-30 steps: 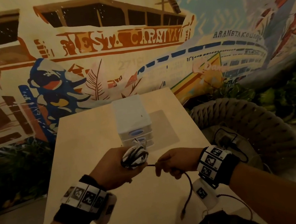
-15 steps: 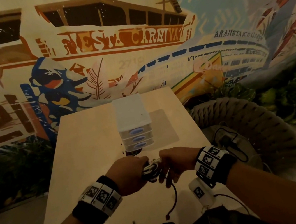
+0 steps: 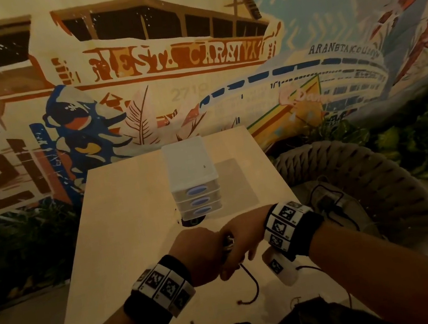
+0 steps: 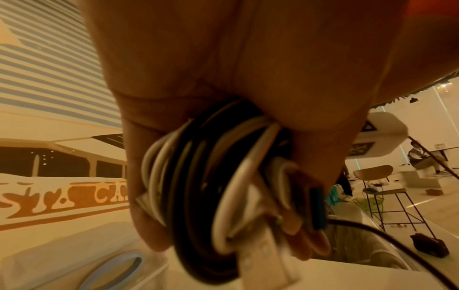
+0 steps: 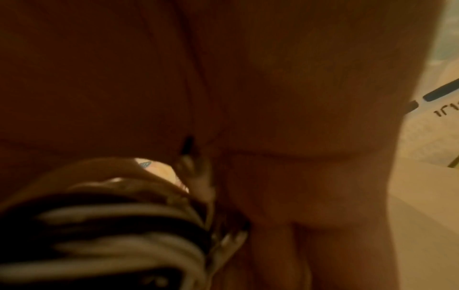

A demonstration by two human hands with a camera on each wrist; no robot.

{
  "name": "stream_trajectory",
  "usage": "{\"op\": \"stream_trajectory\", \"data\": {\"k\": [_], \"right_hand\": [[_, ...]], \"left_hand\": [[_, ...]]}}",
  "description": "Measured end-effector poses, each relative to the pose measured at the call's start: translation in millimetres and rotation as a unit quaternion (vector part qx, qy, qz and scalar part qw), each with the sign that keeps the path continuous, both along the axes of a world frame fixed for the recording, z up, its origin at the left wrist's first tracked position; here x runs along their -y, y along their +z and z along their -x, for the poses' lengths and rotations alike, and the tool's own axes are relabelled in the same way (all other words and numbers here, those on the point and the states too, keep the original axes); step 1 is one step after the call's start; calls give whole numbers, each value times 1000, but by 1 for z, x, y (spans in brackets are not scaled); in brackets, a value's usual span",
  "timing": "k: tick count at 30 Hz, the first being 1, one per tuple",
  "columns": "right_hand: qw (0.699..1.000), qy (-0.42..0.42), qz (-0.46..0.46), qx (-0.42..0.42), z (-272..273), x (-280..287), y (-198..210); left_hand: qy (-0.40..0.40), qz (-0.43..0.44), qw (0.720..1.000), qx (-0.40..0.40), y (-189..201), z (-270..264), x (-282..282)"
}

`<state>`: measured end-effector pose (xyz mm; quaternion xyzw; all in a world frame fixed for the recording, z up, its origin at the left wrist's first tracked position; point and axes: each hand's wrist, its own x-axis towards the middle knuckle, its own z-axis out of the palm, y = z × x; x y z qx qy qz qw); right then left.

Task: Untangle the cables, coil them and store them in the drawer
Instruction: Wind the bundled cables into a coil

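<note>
My left hand (image 3: 200,253) grips a coiled bundle of black and white cables (image 4: 218,186), with a white USB plug sticking out at the bottom. My right hand (image 3: 239,248) presses against the same bundle (image 3: 228,243) and holds the black cable; its loose tail (image 3: 252,286) hangs down over the table. In the right wrist view the coil (image 5: 111,235) lies blurred under the palm. Both hands hover over the table just in front of the white three-drawer unit (image 3: 193,180), whose drawers with blue handles are closed.
The light wooden table (image 3: 123,228) runs away from me to the mural wall. A woven round chair (image 3: 373,184) with a charger and cables on its seat stands at the right. A dark object (image 3: 193,221) lies just before the drawer unit.
My hands have come together over the coil and sunk nearer to me. The coil, raised in the left hand a second ago, is now hidden between both hands; the black tail has shortened.
</note>
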<state>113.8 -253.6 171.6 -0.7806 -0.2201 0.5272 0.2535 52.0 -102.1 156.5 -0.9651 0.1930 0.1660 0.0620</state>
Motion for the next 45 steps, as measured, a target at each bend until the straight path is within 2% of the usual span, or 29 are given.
{"op": "stream_trajectory", "data": {"k": [5,9,13,15,18,21,24,29,36,40,42,45], "right_hand": [[998,-48,-28,17,6,-13,-10],[997,-69,-8,38,8,-16,-15],[996,-74,17,50,7,-15,-17],[996,-65,22,60,6,-14,-17],[993,2,32,115,7,-9,-12],[984,52,26,168,8,-3,-8],[966,109,27,231,12,-5,-6],[950,105,29,293,12,-7,-6],[956,53,-37,285,12,-1,-16],[952,-69,-117,273,10,6,-17],[951,-105,-119,265,4,11,-19],[962,-142,-118,201,-2,20,-21]], "left_hand": [[26,21,999,27,-4,-4,-6],[49,35,998,14,-12,-1,-4],[116,103,988,1,-17,-3,-3],[107,132,985,-28,-16,-7,-7],[84,136,981,-110,-12,-14,-19],[103,174,957,-208,-4,-16,-24],[129,255,926,-248,-4,-15,-23],[157,327,900,-244,-15,-20,-24],[181,332,908,-182,-31,-15,-24],[207,396,880,-159,-27,-15,-26],[219,446,858,-130,-26,-14,-29],[249,485,835,-71,-28,-13,-33]]}}
